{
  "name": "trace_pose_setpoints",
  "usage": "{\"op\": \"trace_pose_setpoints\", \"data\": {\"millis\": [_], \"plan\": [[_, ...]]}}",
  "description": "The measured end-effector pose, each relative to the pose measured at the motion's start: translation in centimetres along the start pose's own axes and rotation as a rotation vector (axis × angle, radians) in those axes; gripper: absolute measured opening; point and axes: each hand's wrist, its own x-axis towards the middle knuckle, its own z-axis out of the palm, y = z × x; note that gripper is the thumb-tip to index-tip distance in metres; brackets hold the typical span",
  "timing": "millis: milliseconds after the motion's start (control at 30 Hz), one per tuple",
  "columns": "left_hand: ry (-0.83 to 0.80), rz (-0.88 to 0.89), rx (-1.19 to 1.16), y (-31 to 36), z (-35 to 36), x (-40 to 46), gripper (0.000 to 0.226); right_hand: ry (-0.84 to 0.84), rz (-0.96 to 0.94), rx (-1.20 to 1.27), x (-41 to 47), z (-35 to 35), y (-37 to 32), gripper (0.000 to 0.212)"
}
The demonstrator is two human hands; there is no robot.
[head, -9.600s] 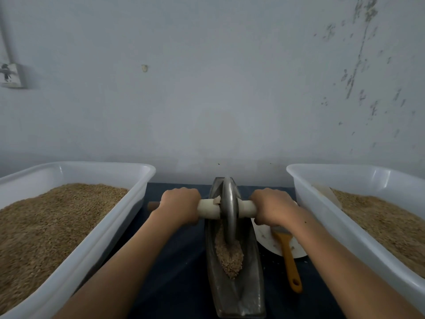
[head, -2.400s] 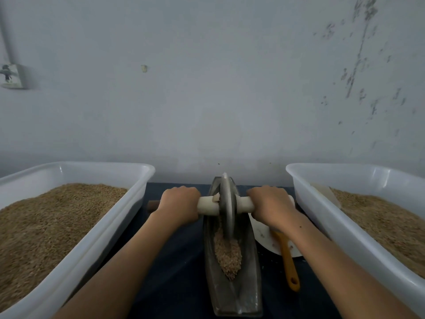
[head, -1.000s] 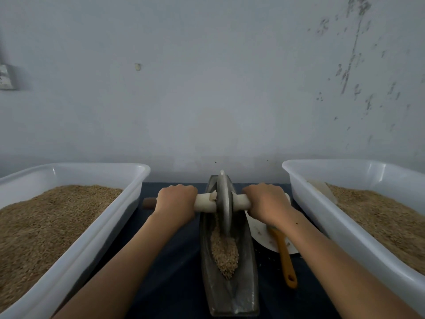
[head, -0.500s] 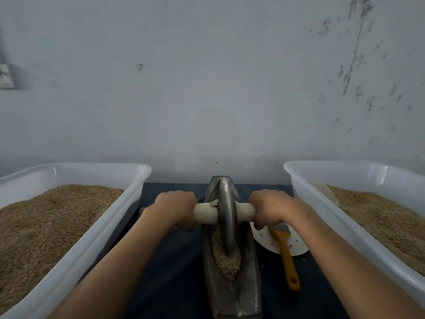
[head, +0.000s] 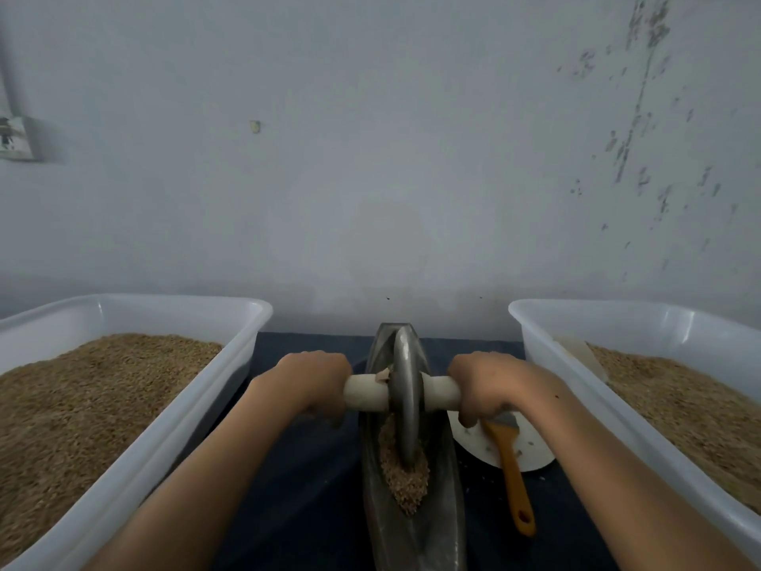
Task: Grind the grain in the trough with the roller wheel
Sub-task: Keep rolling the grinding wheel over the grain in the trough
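Observation:
A narrow grey metal trough (head: 442,525) runs away from me along the dark tabletop. A small heap of brown grain (head: 405,482) lies in its middle. The metal roller wheel (head: 405,401) stands upright in the trough, its lower edge dug into the grain. A pale wooden axle (head: 364,397) passes through the wheel. My left hand (head: 313,381) grips the axle's left end and my right hand (head: 488,385) grips its right end, both with fingers curled round it.
Two large white plastic tubs of grain flank the trough: the left tub (head: 181,430) and the right tub (head: 576,385). A white plate (head: 531,455) with an orange-handled brush (head: 512,476) lies right of the trough. A grey wall stands close behind.
Both hands have pulled the wheel toward me along the trough, from its far end into the grain heap.

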Motion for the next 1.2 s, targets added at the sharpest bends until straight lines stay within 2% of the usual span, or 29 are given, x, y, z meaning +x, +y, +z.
{"op": "trace_pose_setpoints", "data": {"millis": [67,133,300,433,500,700,800,900,1133,1200], "plan": [[-0.049,0.008,-0.032,-0.1,-0.1,0.0,0.043,-0.058,0.023,0.063,0.2,0.1,0.1,0.037],[-0.003,-0.009,-0.005,0.1,-0.1,0.0,0.042,-0.044,0.023,0.052,0.4,0.1,0.1,0.036],[0.253,-0.059,0.055,0.4,0.7,0.6,0.035,0.176,0.015,-0.079,0.8,0.5,-0.2,0.029],[0.411,-0.085,0.081,0.8,1.2,0.6,0.026,0.357,0.045,-0.074,1.0,1.1,-0.5,0.021],[0.392,-0.087,0.084,0.9,1.1,0.6,0.028,0.334,0.042,-0.073,0.8,1.0,-0.5,0.023],[0.075,-0.047,0.069,0.4,0.2,-0.1,0.046,0.041,-0.003,-0.052,-0.2,0.0,-0.2,0.040],[0.004,-0.028,0.047,0.3,0.0,-0.4,0.045,-0.031,-0.001,-0.008,-0.2,0.0,0.0,0.044],[0.047,-0.035,0.042,0.3,0.1,-0.2,0.042,0.010,0.003,-0.016,0.0,0.1,-0.1,0.040],[0.340,-0.047,0.043,0.6,0.9,0.6,0.024,0.298,0.050,-0.090,0.7,0.7,-0.6,0.029],[0.379,-0.051,0.056,0.7,1.0,0.6,0.023,0.332,0.051,-0.088,0.6,0.9,-0.6,0.028]]}}
